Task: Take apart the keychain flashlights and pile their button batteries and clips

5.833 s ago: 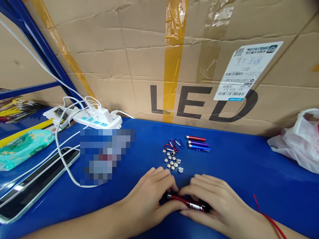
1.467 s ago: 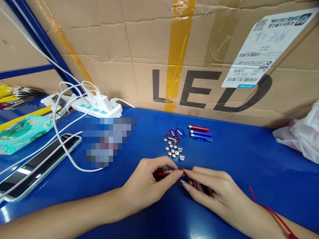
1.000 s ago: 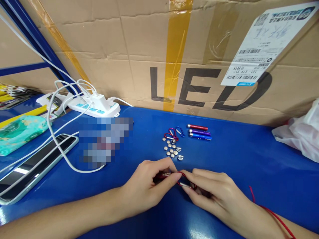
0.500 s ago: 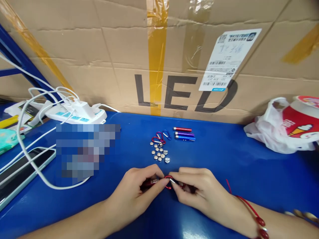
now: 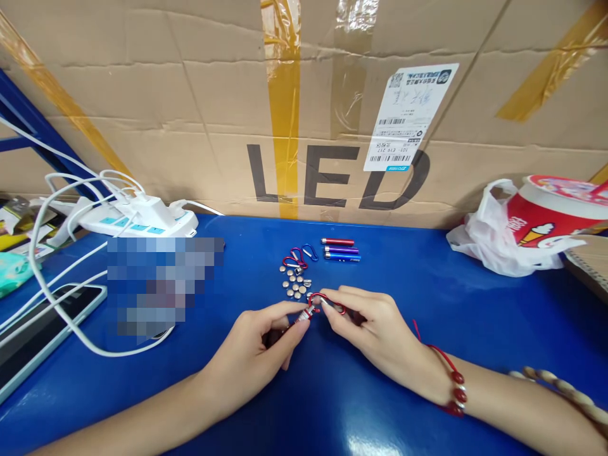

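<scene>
My left hand point(image 5: 254, 348) is closed around a small tube point(image 5: 306, 314) with a silver end, like a mini flashlight; the fingers hide most of its body. Facing it, my right hand point(image 5: 380, 335) pinches a red carabiner point(image 5: 319, 295), whose loop meets the tube's silver end between the hands. Whether the two are hooked together I cannot tell. Just beyond the fingertips lie several button cells point(image 5: 290, 292) and small silver metal pieces. Behind those are red and blue carabiners point(image 5: 310, 253). Red, purple and blue tubes point(image 5: 342, 257) lie side by side to their right.
A large cardboard box point(image 5: 213, 95) walls off the back of the blue table point(image 5: 403, 253). On the left are a white power strip point(image 5: 142, 218) with looping cables, a phone point(image 5: 47, 329) and a blurred patch. A red cup point(image 5: 546, 215) in a plastic bag stands at right.
Both hands have risen slightly away from the table's near edge. The tube's silver end and the carabiner's loop now show more clearly between the fingers. The camera view has shifted a little.
</scene>
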Demonstrator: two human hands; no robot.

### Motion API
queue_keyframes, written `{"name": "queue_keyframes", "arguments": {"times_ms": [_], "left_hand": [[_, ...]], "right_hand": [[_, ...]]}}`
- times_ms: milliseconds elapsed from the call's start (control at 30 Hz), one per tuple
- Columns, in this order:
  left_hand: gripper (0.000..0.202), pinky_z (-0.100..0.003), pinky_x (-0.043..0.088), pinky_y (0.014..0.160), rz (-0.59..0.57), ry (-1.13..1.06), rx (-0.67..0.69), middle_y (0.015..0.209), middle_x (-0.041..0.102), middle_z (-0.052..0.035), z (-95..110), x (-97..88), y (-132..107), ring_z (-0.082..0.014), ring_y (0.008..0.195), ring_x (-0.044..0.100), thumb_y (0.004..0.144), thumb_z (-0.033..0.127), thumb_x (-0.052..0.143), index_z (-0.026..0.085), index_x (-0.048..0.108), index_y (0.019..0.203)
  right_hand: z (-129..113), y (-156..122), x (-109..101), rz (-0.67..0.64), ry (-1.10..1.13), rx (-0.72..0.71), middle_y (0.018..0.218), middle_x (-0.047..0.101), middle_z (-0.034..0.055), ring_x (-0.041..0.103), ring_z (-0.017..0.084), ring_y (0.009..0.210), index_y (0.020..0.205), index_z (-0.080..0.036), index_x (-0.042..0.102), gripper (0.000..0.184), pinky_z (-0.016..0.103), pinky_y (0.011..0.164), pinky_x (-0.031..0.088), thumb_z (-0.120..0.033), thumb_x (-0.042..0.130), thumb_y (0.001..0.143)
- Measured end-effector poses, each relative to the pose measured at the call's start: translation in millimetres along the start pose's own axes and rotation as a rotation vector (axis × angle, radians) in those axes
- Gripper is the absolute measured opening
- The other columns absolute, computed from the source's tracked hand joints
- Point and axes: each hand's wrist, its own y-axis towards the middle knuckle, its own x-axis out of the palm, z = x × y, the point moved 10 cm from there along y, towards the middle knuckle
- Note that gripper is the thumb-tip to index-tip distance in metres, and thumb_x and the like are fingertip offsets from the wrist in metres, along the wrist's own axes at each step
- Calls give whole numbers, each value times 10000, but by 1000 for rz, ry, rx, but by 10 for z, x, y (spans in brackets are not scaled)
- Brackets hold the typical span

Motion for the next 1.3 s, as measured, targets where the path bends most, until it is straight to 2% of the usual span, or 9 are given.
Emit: {"name": "queue_keyframes", "arguments": {"times_ms": [167, 300, 533, 767, 900, 1033, 1167, 1300], "left_hand": [[336, -152, 303, 454, -42, 85, 21, 493, 517, 41, 29, 60, -1, -58, 446, 415, 894, 396, 410, 143, 612, 806], [346, -144, 289, 425, -46, 118, 45, 456, 508, 40, 72, 81, -21, -47, 400, 389, 888, 384, 421, 127, 626, 781], [343, -132, 309, 413, -83, 62, 67, 448, 456, 43, 91, 107, -47, -47, 392, 438, 885, 361, 426, 108, 644, 808], [290, -129, 265, 397, -45, 35, 187, 464, 366, 59, 191, 88, -50, -30, 398, 373, 865, 281, 443, 87, 647, 798], [265, -130, 224, 406, -1, 92, 213, 487, 302, 67, 211, 73, -55, -15, 416, 277, 854, 249, 472, 91, 619, 699], [236, -143, 244, 450, -63, 214, 331, 487, 330, 66, 290, 173, -119, -22, 449, 287, 832, 242, 532, 102, 615, 661], [229, -142, 240, 432, -57, 180, 317, 481, 323, 68, 264, 161, -152, -25, 435, 270, 845, 247, 513, 101, 641, 724], [247, -146, 232, 408, -42, 100, 272, 477, 303, 69, 217, 131, -137, -36, 429, 248, 854, 256, 491, 100, 681, 873]], "right_hand": [[-47, -25, 12, -5, -42, -67, 663, 516, 9, 446, 97, 574, 902, -118, 662, 242, 214, 546, 373, -223, 446, 932], [-94, -46, 40, -26, -60, -113, 665, 501, 8, 440, 96, 578, 895, -114, 647, 238, 215, 549, 366, -222, 440, 941], [-127, -43, 38, -10, -83, -141, 666, 505, 9, 448, 96, 580, 880, -116, 644, 247, 215, 549, 378, -216, 428, 944], [-177, -71, -6, 39, -163, -194, 649, 510, 7, 464, 102, 584, 914, -135, 653, 261, 216, 536, 381, -235, 415, 953], [-165, -60, -22, 70, -182, -172, 689, 538, 16, 495, 109, 615, 983, -133, 644, 243, 216, 551, 398, -233, 425, 950], [-67, -18, -38, 94, -152, -101, 714, 557, 11, 518, 107, 611, 1029, -157, 636, 242, 214, 563, 421, -255, 430, 950], [155, 52, -91, 115, -183, 13, 979, 649, 36, 620, 155, 840, 1122, -181, 620, 271, 249, 729, 490, -298, 465, 933], [323, 117, -160, 133, -240, 78, 1136, 630, 41, 600, 200, 1018, 1170, -183, 604, 327, 324, 864, 487, -349, 457, 930]]}}
